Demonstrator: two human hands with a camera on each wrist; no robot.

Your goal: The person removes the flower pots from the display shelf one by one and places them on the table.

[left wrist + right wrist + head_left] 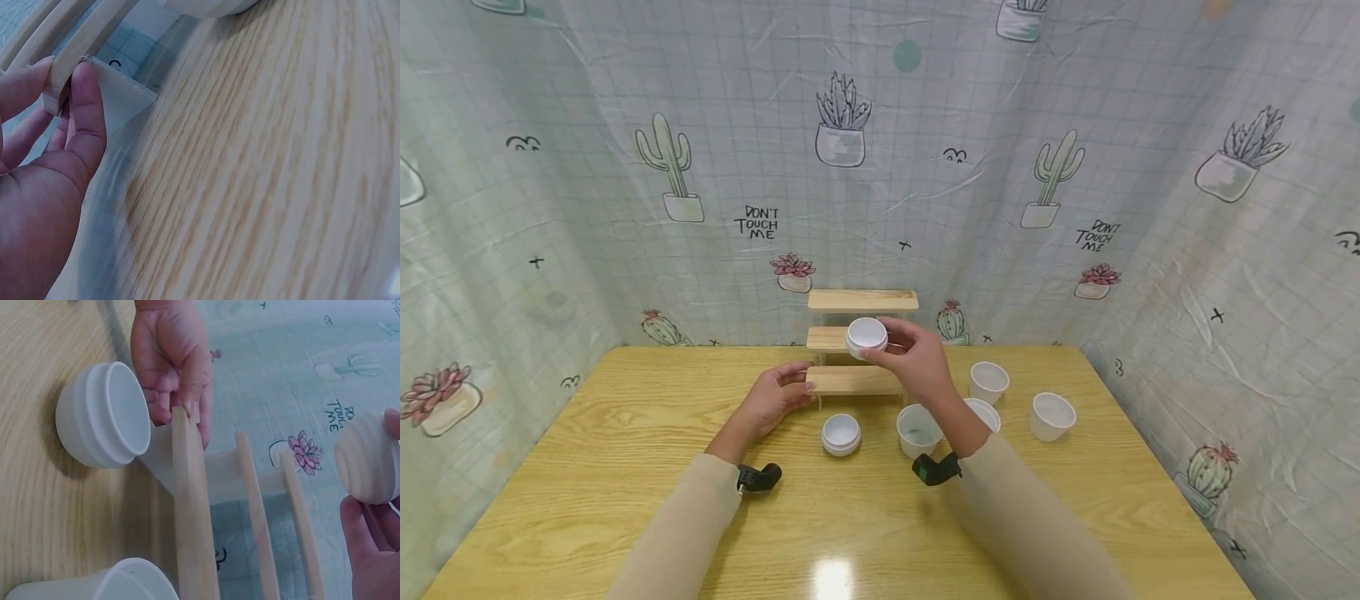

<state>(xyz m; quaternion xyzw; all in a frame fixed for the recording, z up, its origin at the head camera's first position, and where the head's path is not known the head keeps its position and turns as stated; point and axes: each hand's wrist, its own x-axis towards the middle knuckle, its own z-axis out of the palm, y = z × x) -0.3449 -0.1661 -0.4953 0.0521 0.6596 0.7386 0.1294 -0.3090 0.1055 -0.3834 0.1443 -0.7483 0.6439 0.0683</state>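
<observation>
My right hand [923,362] grips a small round white pot [867,340] with a ribbed outside, raised in front of the middle board of a three-tier wooden stand [853,381]. In the right wrist view this pot [365,459] is apart from the boards. The left hand [770,402] pinches the left end of the stand's lowest board [62,75] between thumb and fingers. A second white pot [841,435] with a stepped rim sits on the table just in front of the stand, its mouth facing up.
Several plain white cups stand right of the stand: one cup [919,431] by my right wrist, another [988,382] behind it, a third [1052,416] farther right. The right forearm partly covers one more. A patterned curtain [880,208] hangs behind the wooden table [625,467].
</observation>
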